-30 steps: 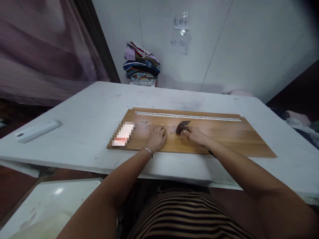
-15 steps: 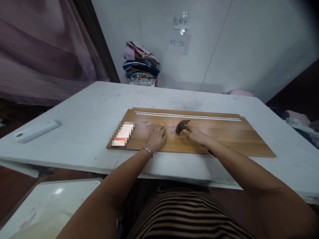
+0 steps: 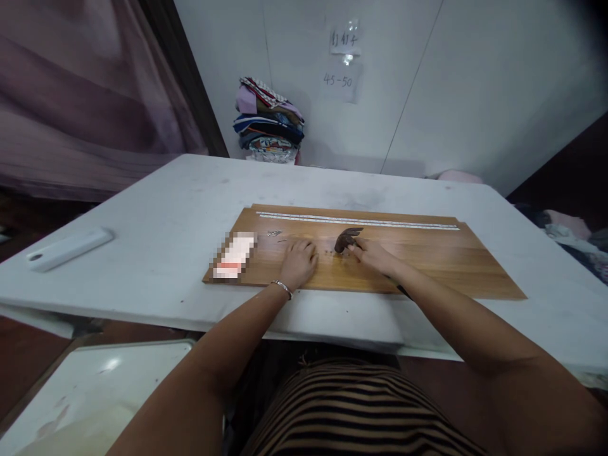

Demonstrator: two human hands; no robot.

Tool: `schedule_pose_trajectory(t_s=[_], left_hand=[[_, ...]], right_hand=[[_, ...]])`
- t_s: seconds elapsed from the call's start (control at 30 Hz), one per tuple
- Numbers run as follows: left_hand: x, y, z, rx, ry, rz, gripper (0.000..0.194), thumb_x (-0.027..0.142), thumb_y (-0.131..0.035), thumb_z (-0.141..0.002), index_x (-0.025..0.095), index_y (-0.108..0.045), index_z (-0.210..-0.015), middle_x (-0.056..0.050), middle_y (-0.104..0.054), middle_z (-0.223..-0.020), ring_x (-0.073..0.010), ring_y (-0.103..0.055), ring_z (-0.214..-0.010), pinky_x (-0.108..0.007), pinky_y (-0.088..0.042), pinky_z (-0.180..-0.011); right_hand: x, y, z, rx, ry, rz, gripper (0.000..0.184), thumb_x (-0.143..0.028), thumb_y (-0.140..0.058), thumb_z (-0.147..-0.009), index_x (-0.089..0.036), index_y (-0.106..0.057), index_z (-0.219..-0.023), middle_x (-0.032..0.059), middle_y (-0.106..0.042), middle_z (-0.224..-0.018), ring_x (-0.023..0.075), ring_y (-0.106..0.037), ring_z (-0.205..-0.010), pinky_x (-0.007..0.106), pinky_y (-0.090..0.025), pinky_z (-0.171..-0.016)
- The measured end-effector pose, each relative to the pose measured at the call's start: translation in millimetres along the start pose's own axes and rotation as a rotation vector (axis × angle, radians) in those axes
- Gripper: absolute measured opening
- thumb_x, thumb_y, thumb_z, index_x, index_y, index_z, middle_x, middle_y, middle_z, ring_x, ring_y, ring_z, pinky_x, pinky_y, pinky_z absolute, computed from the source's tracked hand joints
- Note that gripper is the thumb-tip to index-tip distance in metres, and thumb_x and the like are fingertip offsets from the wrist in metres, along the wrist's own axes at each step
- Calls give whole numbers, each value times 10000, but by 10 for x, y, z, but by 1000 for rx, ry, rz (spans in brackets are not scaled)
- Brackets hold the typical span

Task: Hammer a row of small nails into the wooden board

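My right hand (image 3: 373, 256) is closed around the handle of a claw hammer (image 3: 344, 240). The hammer's dark head is low over a brown wooden board (image 3: 441, 263), its claw pointing up and to the right. Whether the head touches the board I cannot tell. Small nail heads (image 3: 328, 252) show just left of the hammer. My left hand (image 3: 299, 263) lies on the board with fingers stretched out, holding nothing. Beyond its fingertips are a few loose nails (image 3: 273, 233) and a single nail (image 3: 282, 240).
Along the board's far edge run white measuring strips (image 3: 356, 220). A blurred white and pink item (image 3: 236, 254) lies at its left end. The white table (image 3: 156, 240) also bears a white handle-like object (image 3: 71, 248). Folded cloth (image 3: 269, 123) is stacked by the wall.
Almost nothing differs. The hammer and my right hand have barely shifted, and my left hand stays in place on the board.
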State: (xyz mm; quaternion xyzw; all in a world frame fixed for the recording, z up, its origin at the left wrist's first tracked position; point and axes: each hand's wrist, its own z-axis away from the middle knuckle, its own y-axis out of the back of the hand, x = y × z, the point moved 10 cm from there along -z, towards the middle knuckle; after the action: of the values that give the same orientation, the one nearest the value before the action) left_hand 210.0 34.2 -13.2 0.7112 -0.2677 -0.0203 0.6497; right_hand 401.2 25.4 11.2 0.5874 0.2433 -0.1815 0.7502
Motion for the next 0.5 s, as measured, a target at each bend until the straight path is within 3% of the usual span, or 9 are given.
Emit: schedule_pose_trajectory(t_s=[0.2, 0.5], left_hand=[[13, 20, 4, 1, 4, 13, 257, 242, -516, -1031, 207, -723, -1178, -129, -686, -1440, -296, -585, -1379, -470, -416, -1189], [-3, 11, 5, 17, -13, 25, 251, 246, -510, -1025, 231, -723, -1158, -123, -696, -1411, -295, -594, -1355, -475, -431, -1177]], right_hand=[[-63, -6, 45, -25, -5, 24, 267, -322, -520, -1066, -162, -728, -1117, 130, -805, -1013, 241, -722, -926, 293, -517, -829], [-59, 40, 44, 1, 7, -20, 254, -301, -547, -1055, -161, -721, -1177, 108, -802, -976, 221, -710, -860, 284, -516, -796]])
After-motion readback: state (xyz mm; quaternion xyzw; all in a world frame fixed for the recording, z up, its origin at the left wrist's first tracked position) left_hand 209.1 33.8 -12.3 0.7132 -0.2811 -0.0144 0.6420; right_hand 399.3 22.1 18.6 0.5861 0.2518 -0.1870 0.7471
